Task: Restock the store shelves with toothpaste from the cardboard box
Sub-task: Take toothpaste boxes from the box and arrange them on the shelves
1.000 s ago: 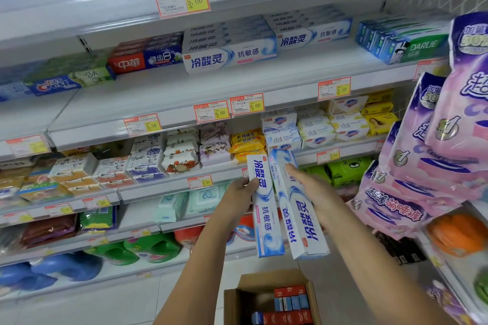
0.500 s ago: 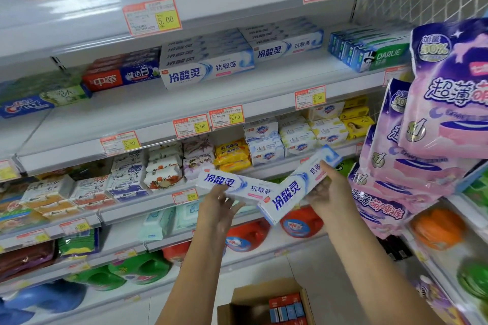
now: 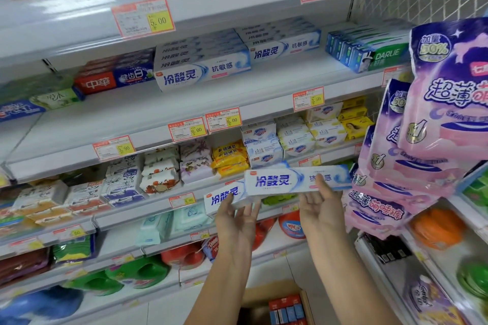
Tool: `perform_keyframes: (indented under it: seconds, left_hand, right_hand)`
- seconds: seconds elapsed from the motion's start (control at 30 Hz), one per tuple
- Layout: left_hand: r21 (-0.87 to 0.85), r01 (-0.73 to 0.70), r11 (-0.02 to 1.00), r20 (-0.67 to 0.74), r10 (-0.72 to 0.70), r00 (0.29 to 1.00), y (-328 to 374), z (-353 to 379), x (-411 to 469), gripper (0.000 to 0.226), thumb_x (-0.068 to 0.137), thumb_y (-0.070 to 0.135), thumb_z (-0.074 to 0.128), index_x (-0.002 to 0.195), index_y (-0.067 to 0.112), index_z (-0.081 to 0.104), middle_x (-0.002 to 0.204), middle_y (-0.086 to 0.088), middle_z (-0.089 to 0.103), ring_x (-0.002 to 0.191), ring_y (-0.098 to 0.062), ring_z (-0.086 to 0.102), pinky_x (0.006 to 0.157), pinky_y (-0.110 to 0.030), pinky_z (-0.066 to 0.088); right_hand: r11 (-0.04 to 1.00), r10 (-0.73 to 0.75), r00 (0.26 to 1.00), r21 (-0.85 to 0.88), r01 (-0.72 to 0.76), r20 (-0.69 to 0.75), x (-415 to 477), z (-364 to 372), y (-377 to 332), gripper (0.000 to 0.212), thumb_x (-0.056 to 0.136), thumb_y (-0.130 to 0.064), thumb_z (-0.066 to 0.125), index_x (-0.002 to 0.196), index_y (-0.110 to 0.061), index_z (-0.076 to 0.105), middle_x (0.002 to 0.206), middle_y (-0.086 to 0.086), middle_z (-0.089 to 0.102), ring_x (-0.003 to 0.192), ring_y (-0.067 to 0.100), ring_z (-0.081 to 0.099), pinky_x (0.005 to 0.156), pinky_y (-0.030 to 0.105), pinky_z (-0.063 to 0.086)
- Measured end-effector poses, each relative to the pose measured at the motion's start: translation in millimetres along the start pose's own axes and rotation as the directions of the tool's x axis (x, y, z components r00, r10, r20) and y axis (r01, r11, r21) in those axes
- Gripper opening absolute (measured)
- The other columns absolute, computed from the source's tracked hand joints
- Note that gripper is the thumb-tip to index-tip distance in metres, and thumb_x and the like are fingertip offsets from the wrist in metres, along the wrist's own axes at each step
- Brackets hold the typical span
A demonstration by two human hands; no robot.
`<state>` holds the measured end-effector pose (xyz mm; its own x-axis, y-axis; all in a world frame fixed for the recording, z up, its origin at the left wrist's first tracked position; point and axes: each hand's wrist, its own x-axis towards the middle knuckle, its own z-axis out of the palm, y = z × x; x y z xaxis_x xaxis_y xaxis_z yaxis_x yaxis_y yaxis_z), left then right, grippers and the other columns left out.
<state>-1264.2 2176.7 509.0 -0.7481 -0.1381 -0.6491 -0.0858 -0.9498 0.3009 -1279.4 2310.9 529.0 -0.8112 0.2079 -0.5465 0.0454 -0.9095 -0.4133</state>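
Here hands [image 3: 237, 221] [image 3: 320, 210] hold toothpaste boxes [image 3: 277, 181] [image 3: 224, 197]

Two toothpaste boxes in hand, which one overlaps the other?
The upper box, in the right hand: it covers the right end of the lower box, in the left hand.

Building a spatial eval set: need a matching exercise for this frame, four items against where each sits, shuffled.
1 DARLIE boxes
2 cardboard box
3 yellow soap packs
4 pink packs

A on the floor
B right end of the toothpaste shelf
C far right edge of view
D shelf just below the toothpaste

Pairs: 1-B, 2-A, 3-D, 4-C
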Motion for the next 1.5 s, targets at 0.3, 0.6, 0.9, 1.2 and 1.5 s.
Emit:
perform_keyframes:
  seconds: [0.3, 0.6, 0.9, 1.2, 1.5]
  left_hand:
    - [0.193, -0.143, 0.971, 0.264, 0.089, 0.960, 3.1, 24.4, -4.4, 0.009, 0.088, 0.006, 0.048, 0.087, 0.005, 0.057, 0.083, -0.013, 0.072, 0.081, -0.027, 0.067, 0.066, -0.036, 0.058]
    - [0.427, -0.120, 0.896, 0.532, -0.142, 0.835, -0.8, 48.5, -21.3, 0.060, 0.059, 0.040, 0.086, 0.108, 0.011, 0.069, 0.117, -0.018, 0.066, 0.101, -0.027, 0.068, 0.078, -0.041, 0.058]
    - [0.899, -0.423, -0.111, 0.380, -0.280, 0.881, 28.2, 77.0, -50.2, 0.058, 0.079, 0.069, 0.046, 0.111, 0.022, 0.061, 0.087, 0.005, 0.073, 0.075, -0.008, 0.068, 0.079, -0.033, 0.058]
    - [0.881, -0.331, 0.338, 0.432, -0.292, 0.853, -5.2, 84.6, -42.4, 0.062, 0.072, 0.051, 0.071, 0.124, 0.022, 0.053, 0.103, -0.009, 0.072, 0.088, -0.024, 0.069, 0.071, -0.033, 0.053]
    - [0.813, -0.582, 0.026, 0.574, -0.212, 0.791, 2.9, 137.5, -56.6, 0.037, 0.078, 0.035, 0.076, 0.109, 0.019, 0.065, 0.086, -0.002, 0.075, 0.069, -0.016, 0.070, 0.054, -0.025, 0.052]
  right_hand:
    - [0.993, 0.116, 0.987, -0.013, -0.115, 0.115, 1.0, -0.2, 9.6, 0.019, 0.090, -0.018, 0.060, 0.109, -0.014, 0.059, 0.111, 0.016, 0.064, 0.105, 0.029, 0.059, 0.089, 0.047, 0.051]
    - [0.988, -0.029, 0.980, -0.140, 0.057, 0.197, 19.7, 34.1, -23.6, 0.029, 0.092, -0.040, 0.053, 0.114, -0.023, 0.061, 0.115, 0.012, 0.065, 0.103, 0.030, 0.062, 0.092, 0.049, 0.048]
    - [0.858, -0.134, 0.899, -0.405, 0.315, 0.416, 12.1, 60.4, -43.5, 0.055, 0.087, -0.023, 0.061, 0.139, -0.026, 0.043, 0.111, 0.007, 0.065, 0.082, 0.018, 0.070, 0.059, 0.031, 0.056]
    - [0.685, -0.149, 0.812, -0.533, 0.496, 0.565, -9.9, 62.0, -36.3, 0.073, 0.087, -0.022, 0.063, 0.147, -0.039, 0.025, 0.132, -0.004, 0.057, 0.095, 0.016, 0.069, 0.061, 0.027, 0.056]
    - [0.832, -0.200, 0.837, -0.362, 0.419, 0.510, -0.9, 82.0, -55.7, 0.044, 0.099, -0.026, 0.047, 0.141, -0.037, 0.039, 0.118, 0.000, 0.065, 0.086, 0.014, 0.071, 0.062, 0.031, 0.056]
